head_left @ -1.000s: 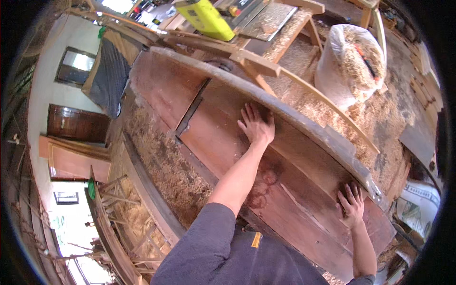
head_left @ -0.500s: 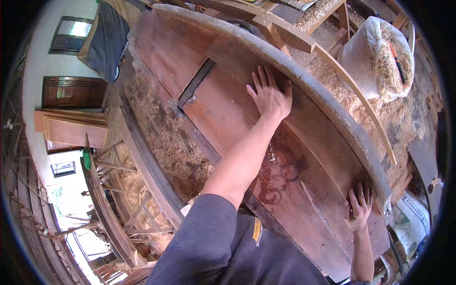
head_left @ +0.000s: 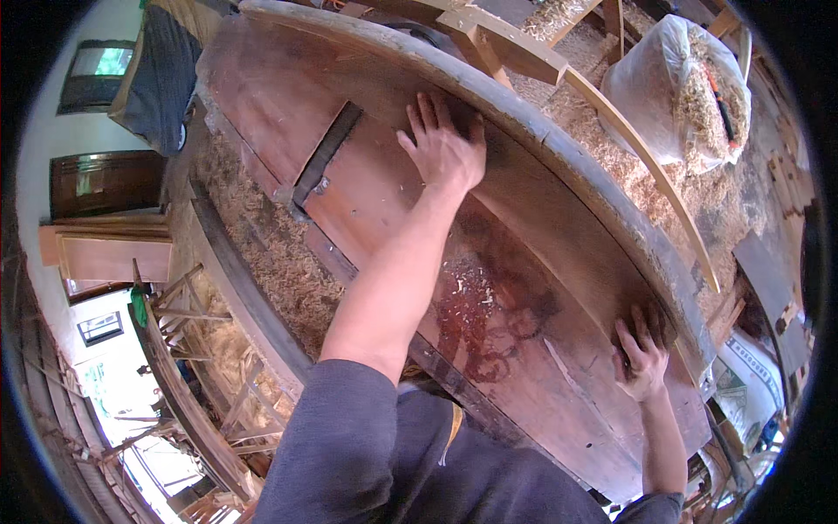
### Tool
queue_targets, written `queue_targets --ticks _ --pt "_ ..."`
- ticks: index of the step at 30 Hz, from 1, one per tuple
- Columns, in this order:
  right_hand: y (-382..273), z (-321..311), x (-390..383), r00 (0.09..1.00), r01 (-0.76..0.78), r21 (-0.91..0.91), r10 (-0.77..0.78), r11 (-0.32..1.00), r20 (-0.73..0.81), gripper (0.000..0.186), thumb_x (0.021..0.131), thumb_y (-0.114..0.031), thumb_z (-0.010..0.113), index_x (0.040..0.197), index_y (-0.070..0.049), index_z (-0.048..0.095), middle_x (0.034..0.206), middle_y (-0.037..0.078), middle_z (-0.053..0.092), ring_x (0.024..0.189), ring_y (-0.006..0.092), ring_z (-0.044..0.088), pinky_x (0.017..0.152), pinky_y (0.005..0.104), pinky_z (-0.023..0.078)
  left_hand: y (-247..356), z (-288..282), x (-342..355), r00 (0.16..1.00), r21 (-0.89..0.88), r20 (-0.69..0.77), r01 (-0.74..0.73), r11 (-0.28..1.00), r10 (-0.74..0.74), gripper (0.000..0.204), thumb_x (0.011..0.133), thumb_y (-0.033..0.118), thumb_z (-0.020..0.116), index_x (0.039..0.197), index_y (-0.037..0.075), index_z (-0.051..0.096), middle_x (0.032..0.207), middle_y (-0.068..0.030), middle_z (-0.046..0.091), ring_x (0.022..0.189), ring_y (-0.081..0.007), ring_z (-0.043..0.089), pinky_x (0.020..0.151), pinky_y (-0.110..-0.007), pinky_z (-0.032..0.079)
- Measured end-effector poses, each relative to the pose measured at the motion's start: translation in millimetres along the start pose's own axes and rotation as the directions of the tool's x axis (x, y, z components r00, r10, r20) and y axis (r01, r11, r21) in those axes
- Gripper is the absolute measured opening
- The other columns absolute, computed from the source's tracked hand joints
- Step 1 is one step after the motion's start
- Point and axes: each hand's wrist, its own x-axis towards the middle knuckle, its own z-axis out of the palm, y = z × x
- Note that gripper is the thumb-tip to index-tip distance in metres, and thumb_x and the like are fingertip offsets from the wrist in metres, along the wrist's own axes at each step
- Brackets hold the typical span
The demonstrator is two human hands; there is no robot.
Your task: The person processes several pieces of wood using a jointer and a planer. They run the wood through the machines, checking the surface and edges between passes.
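Observation:
A big reddish-brown wooden structure, boat-like in shape, stretches diagonally before me, with a flat board (head_left: 567, 410) and a raised curved side panel (head_left: 559, 236). My left hand (head_left: 443, 148) rests on the inner face of that panel, fingers spread, palm down and empty. Further right, my right hand (head_left: 642, 356) touches the same panel near its right end, fingers apart and slightly bent. Along the panel's top runs a thick greyish rim (head_left: 541, 131). A dark slot (head_left: 327, 157) cuts across the board left of my left hand. Pale wood shavings (head_left: 476, 284) and a dark red stain lie between my arms.
Beyond the rim stand a curved wooden strip (head_left: 646, 157) and a clear plastic bag (head_left: 668, 96) full of shavings. Shavings cover the floor. To the left are a long curved dark plank (head_left: 249, 284), stacked boards (head_left: 113, 253) and a dark cloth-covered object (head_left: 161, 83).
The whole view has shifted, so things sit further left. My left hand has slid a little left along the panel, and its forearm uncovers more shavings. The right hand stays near the panel's right end.

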Motion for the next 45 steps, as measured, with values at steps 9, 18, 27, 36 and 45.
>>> queue_targets --ticks 9,18,27,36,45 --pt "-26.3 11.0 54.1 0.998 0.007 -0.016 -0.008 1.000 -0.064 0.043 0.082 -0.022 0.076 0.124 -0.015 0.074 0.142 0.020 0.060 0.139 0.0478 0.048 0.120 0.0564 0.031 -39.4 3.4 47.4 1.000 0.014 0.004 -0.006 1.000 0.006 0.084 0.100 0.056 0.049 0.161 0.002 0.030 0.168 -0.0188 0.027 0.155 -0.0381 0.024 0.121 -0.066 0.017" --pt "-57.8 23.8 118.5 0.996 0.020 -0.043 -0.024 0.999 -0.084 0.042 0.085 -0.025 0.076 0.125 -0.015 0.074 0.143 0.018 0.060 0.137 0.0461 0.050 0.120 0.0548 0.031 -91.8 15.5 109.3 0.993 0.064 -0.095 -0.066 0.996 0.072 0.082 0.100 0.058 0.047 0.161 0.005 0.031 0.167 -0.0189 0.031 0.154 -0.0391 0.029 0.119 -0.068 0.022" --pt "-100.3 37.0 196.2 0.995 0.008 -0.022 -0.011 1.000 -0.104 0.042 0.086 -0.022 0.076 0.127 -0.016 0.074 0.146 0.018 0.059 0.140 0.0460 0.048 0.120 0.0534 0.033 -154.8 19.1 177.9 0.967 0.069 -0.217 -0.119 0.991 0.131 0.075 0.103 0.057 0.044 0.156 0.004 0.040 0.163 -0.0196 0.038 0.152 -0.0366 0.033 0.122 -0.063 0.023" --pt "-146.0 52.6 284.1 0.995 -0.004 -0.003 0.004 1.000 -0.104 0.042 0.089 -0.021 0.074 0.130 -0.016 0.072 0.148 0.018 0.057 0.142 0.0469 0.045 0.122 0.0537 0.030 -189.2 -5.6 245.3 0.994 0.046 -0.091 0.058 0.997 -0.054 0.067 0.100 0.053 0.050 0.149 0.006 0.053 0.153 -0.0242 0.045 0.146 -0.0403 0.037 0.124 -0.053 0.024" --pt "-197.8 80.8 391.3 0.967 0.081 -0.021 -0.084 0.996 -0.240 0.041 0.095 -0.028 0.068 0.136 -0.025 0.068 0.148 0.015 0.057 0.132 0.0441 0.056 0.110 0.0510 0.048 -228.5 19.4 279.5 0.983 -0.022 -0.151 -0.109 0.994 0.105 0.063 0.103 0.049 0.043 0.153 0.012 0.047 0.162 -0.0183 0.038 0.152 -0.0387 0.030 0.127 -0.049 0.021"
